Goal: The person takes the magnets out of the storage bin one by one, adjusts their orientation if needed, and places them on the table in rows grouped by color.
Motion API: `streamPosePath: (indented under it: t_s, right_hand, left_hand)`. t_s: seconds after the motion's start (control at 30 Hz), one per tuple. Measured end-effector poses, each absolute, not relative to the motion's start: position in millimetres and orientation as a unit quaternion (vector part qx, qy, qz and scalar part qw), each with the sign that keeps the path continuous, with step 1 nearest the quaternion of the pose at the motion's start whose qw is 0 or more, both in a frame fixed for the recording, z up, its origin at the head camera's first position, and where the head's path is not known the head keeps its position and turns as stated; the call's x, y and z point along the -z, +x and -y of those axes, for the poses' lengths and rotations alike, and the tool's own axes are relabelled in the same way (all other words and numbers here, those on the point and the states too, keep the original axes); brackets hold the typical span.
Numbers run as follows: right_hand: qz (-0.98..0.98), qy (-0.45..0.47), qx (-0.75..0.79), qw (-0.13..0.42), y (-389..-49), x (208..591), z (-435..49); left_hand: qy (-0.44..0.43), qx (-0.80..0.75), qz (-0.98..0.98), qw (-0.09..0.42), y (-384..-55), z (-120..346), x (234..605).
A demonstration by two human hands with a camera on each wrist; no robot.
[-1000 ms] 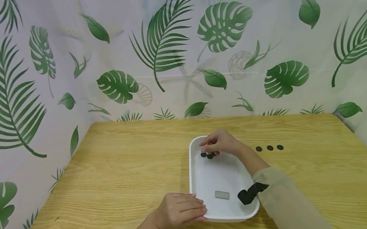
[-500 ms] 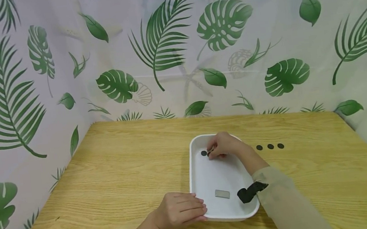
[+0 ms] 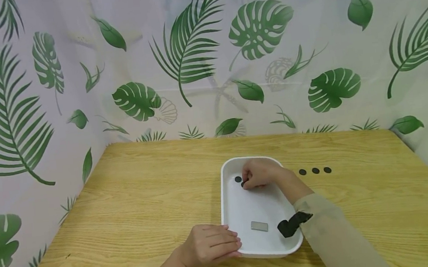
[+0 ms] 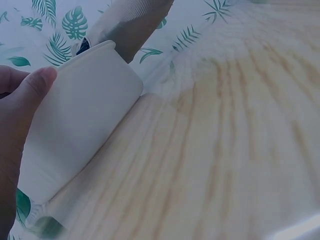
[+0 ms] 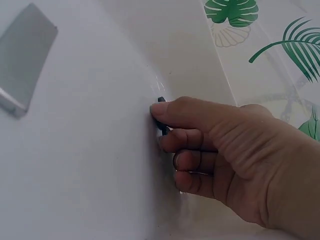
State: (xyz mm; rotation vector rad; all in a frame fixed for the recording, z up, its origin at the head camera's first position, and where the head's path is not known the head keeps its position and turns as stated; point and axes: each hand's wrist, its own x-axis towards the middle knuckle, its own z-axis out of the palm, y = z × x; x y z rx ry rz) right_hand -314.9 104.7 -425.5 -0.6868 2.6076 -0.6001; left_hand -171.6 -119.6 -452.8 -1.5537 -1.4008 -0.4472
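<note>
A white rectangular tray (image 3: 240, 208) stands on the wooden table. Inside it, near the far left corner, lies a small black disc (image 3: 238, 179). Just right of that disc my right hand (image 3: 259, 173) pinches another black disc (image 5: 160, 125) between thumb and fingertips, low in the tray; the hand hides part of it. My left hand (image 3: 211, 243) holds the tray's near left corner, fingers over the rim and thumb (image 4: 37, 82) at the outer wall. A grey metallic block (image 3: 259, 226) lies flat near the tray's front end, also visible in the right wrist view.
Right of the tray, a row of three black discs (image 3: 315, 170) lies on the table (image 3: 146, 191). A black wrist mount (image 3: 290, 225) on the right sleeve overlaps the tray's right side. Behind the table hangs a leaf-patterned cloth (image 3: 204, 113).
My right hand has shifted a little right and nearer from the discs at the tray's far end, its fingers lowering onto one disc. The left hand and the block have stayed put.
</note>
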Motion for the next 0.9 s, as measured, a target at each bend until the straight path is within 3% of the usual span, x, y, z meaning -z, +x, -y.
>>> streamPosePath:
  t_s: [0.47,0.9]
  right_hand:
    - [-0.915,-0.234,0.271,0.185,-311.1,422.3,-103.5]
    - [-0.881,-0.285,0.305,0.224,-309.6,426.9,-101.7]
  left_hand:
    - [-0.634,0.186,0.577,0.48,-169.5,117.9,449.7]
    - [-0.635,0.187,0.576,0.48,-169.8,117.6,448.5]
